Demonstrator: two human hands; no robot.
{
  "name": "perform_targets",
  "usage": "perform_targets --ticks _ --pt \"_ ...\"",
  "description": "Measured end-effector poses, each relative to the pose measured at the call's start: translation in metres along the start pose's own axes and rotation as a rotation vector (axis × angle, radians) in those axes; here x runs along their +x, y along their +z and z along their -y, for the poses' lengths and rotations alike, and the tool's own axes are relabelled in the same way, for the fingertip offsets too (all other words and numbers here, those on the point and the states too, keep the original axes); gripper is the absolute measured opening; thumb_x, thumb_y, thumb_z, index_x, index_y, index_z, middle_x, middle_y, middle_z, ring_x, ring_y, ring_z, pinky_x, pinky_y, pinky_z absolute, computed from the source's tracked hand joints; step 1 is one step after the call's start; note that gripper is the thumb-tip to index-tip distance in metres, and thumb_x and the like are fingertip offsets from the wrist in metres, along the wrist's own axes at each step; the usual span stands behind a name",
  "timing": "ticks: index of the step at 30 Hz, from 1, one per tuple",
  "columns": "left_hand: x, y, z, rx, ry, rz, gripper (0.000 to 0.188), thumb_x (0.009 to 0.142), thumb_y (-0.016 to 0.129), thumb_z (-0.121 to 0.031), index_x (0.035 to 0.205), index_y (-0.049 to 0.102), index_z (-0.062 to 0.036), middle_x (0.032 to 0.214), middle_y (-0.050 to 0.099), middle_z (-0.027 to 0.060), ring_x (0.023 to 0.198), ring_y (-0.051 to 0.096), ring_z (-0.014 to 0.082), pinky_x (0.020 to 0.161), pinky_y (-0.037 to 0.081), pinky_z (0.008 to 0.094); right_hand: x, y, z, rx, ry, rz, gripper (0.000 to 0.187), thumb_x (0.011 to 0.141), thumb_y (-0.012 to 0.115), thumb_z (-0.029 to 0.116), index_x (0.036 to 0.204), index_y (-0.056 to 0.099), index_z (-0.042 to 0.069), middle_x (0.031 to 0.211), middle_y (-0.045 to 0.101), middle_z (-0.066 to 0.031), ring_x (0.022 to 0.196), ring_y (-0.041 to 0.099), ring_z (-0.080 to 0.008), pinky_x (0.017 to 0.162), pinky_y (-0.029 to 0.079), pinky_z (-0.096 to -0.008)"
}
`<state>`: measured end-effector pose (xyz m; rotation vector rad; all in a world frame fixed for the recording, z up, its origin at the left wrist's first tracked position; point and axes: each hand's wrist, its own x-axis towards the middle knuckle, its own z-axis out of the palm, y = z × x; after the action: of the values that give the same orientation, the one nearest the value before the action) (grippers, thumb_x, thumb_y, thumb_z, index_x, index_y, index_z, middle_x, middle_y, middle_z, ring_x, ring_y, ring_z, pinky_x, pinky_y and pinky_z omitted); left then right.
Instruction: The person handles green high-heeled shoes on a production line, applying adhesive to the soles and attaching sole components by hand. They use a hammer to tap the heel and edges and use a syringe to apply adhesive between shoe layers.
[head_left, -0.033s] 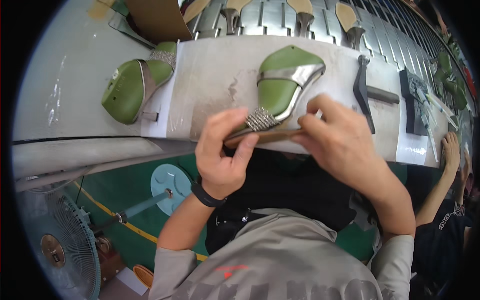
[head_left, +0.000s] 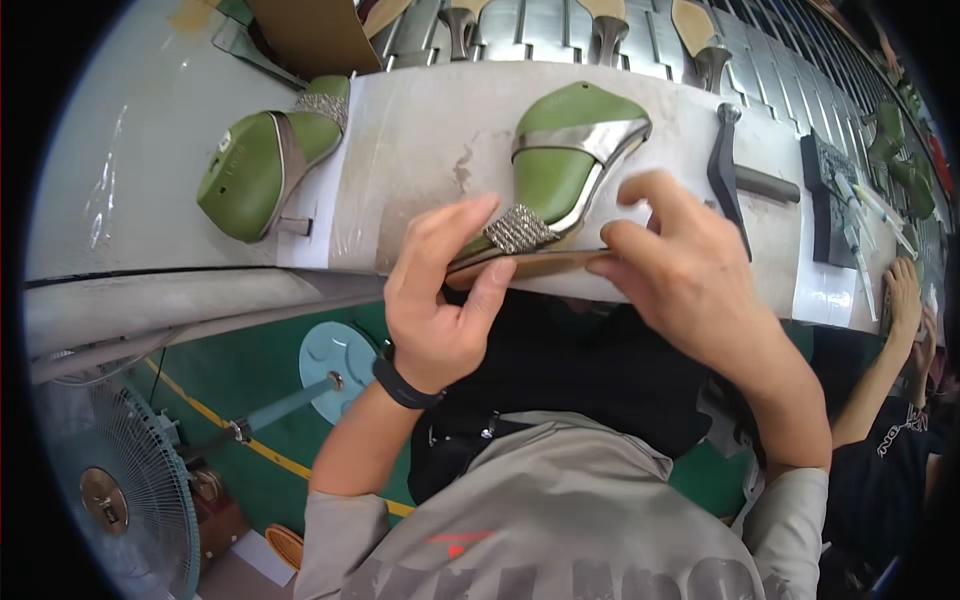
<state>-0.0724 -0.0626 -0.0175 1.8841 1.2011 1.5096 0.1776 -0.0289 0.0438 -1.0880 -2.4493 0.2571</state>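
Observation:
A sandal on a green shoe last [head_left: 560, 185] lies on its side at the table's front edge, with a silver strap [head_left: 578, 146] and a glittery braided strap [head_left: 521, 230]. Its brown sole [head_left: 555, 264] faces me. My left hand [head_left: 440, 300] is wrapped around the glittery-strap end, thumb against the sole and fingers behind. At the sole's other end, my right hand [head_left: 680, 260] has curled fingers, with thumb and forefinger pinching the edge; its other fingertips are partly hidden.
A second strapped green last [head_left: 240, 175] lies at the left. To the right are a hammer [head_left: 728, 180] and a dark block [head_left: 828, 200] with syringes [head_left: 858, 240]. Soles with heels [head_left: 697, 40] rest on the slatted conveyor behind. A co-worker's hand [head_left: 903, 297] is far right; a fan [head_left: 120, 500] stands lower left.
The right hand's fingers have loosened slightly and shifted at the end of the sole. The left hand keeps its hold, and the glittery strap faces the camera a little more.

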Motion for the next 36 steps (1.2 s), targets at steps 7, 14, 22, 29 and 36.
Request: perform_targets --ticks 7,14,22,29,36 --pt "0.022 -0.002 -0.003 -0.01 0.044 0.265 0.035 0.09 0.07 0.011 0.124 0.072 0.0055 0.137 0.068 0.0258 0.123 0.069 0.0278 0.104 0.054 0.0352 0.006 0.003 -0.02 0.062 -0.041 -0.013 0.025 0.076 0.086 0.012 0.082 0.064 0.002 0.151 0.06 -0.0154 0.08 0.069 -0.0307 0.071 0.057 -0.0414" --pt "0.029 0.014 -0.026 0.031 -0.146 0.14 0.022 0.081 0.079 0.004 0.102 0.077 -0.0003 0.116 0.075 0.0176 0.103 0.075 0.0268 0.086 0.059 0.0345 0.006 0.006 -0.025 0.056 -0.049 -0.011 0.025 0.076 0.087 0.012 0.076 0.064 0.002 0.145 0.065 -0.0157 0.071 0.068 -0.0307 0.068 0.056 -0.0408" --pt "0.055 0.024 -0.045 0.343 -0.058 0.237 0.019 0.074 0.082 0.002 0.087 0.069 -0.0008 0.097 0.069 0.0135 0.086 0.071 0.0254 0.074 0.055 0.0341 0.016 0.005 -0.022 0.03 -0.058 -0.025 0.023 0.074 0.086 0.012 0.076 0.065 0.002 0.134 0.072 -0.0172 0.076 0.071 -0.0333 0.073 0.058 -0.0418" --pt "0.088 0.035 -0.051 0.554 -0.013 0.422 0.021 0.074 0.083 -0.002 0.078 0.062 -0.002 0.084 0.063 0.0115 0.072 0.063 0.0249 0.064 0.049 0.0381 0.015 0.007 -0.029 -0.012 -0.077 -0.099 0.023 0.071 0.085 0.01 0.078 0.065 0.002 0.132 0.072 -0.018 0.083 0.072 -0.034 0.076 0.059 -0.0422" --pt "0.176 0.104 0.042 0.254 0.078 0.698 0.055 0.086 0.084 -0.039 0.118 0.072 0.0042 0.098 0.073 0.0187 0.09 0.07 0.0319 0.087 0.056 0.0399 -0.003 -0.016 -0.052 -0.326 0.107 -0.038 0.013 0.08 0.072 0.006 0.09 0.063 0.005 0.137 0.067 -0.0219 0.104 0.068 -0.0296 0.094 0.054 -0.0429"
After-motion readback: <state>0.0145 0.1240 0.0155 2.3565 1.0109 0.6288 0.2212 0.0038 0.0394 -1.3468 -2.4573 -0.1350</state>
